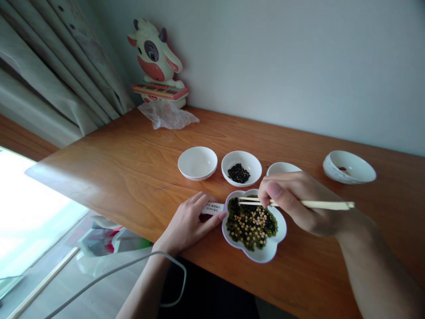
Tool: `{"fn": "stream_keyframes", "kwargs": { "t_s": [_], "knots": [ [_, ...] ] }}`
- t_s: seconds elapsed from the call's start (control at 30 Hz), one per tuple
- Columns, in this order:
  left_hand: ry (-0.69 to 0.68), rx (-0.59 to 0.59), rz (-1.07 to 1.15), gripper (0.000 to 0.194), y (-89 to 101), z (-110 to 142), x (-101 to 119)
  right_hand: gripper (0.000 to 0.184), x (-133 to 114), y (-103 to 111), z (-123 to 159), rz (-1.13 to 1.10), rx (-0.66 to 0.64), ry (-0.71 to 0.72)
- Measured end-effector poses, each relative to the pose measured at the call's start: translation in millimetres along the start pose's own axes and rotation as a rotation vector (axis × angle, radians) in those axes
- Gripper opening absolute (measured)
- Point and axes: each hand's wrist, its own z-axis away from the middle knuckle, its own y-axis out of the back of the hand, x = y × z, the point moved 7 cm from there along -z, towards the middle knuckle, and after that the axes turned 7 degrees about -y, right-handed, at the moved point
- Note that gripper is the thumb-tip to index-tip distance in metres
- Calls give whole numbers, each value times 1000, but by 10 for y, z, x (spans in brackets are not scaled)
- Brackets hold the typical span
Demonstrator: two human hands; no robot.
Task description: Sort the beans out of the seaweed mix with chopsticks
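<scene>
My right hand (295, 197) grips a pair of pale chopsticks (327, 204). Their tips reach into the upper left part of a white flower-shaped dish (270, 253) with a purple rim. Green and black beans fill much of the dish, with yellow soybeans (259, 218) scattered over them. At the dish's left side, my left hand (191, 221) has its thumb at the rim and its fingers curled round a white printed label (212, 208). Behind the dish stands a white bowl with black beans (238, 173). Whether the chopstick tips pinch a bean is too small to tell.
Left of the black beans is an empty white bowl (197, 163); another bowl (282, 168) is partly behind my right hand. A bowl (348, 170) with a few reddish bits stands far right. A cow toy (156, 62) and plastic bag (168, 116) sit at the back. A cable (116, 269) crosses my left forearm.
</scene>
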Motion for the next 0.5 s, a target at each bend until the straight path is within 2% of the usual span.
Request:
{"fn": "stream_keyframes", "kwargs": {
  "t_s": [0.13, 0.5],
  "knots": [
    [3, -1, 12, 35, -4, -2, -9, 52, -30, -72, -47, -6, -17, 41],
    [-1, -5, 8, 36, -10, 6, -3, 50, -2, -97, -61, 56, -24, 65]
  ]
}}
